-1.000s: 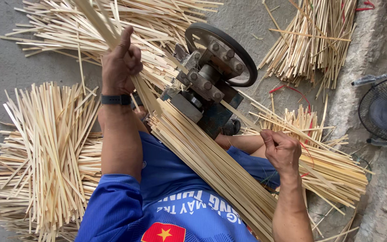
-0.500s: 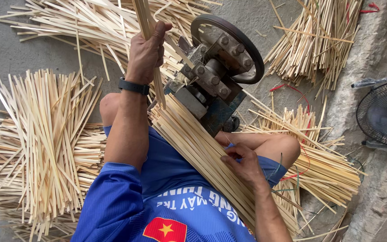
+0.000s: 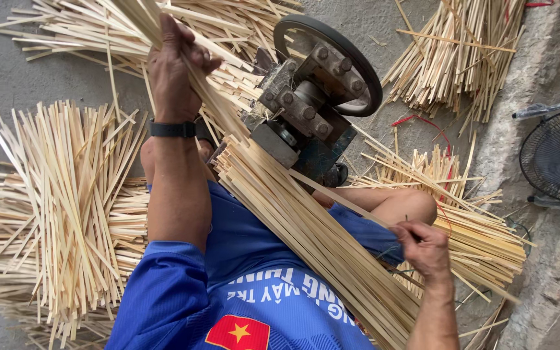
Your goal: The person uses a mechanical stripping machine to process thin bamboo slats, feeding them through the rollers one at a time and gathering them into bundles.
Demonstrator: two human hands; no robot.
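Bare concrete floor [image 3: 14, 71] carries heaps of split bamboo around a small wheeled machine [image 3: 312, 97]. My left hand [image 3: 175, 68] has risen, wrapped around the bundle of strips [image 3: 306, 233] leaning beside the machine. My right hand [image 3: 426, 249] has dropped near, now pinching one thin strip [image 3: 351, 202], so feeding looks under way.

Pale matt wooden strips [image 3: 306, 233]; dark greasy metal machine [image 3: 312, 110].

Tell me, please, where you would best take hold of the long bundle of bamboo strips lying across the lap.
Grip the bundle of bamboo strips around its middle, coming from its open upper side. It lies slanted, its top end butts against the machine, and the strips are loose, so an encircling grasp probably keeps them together.
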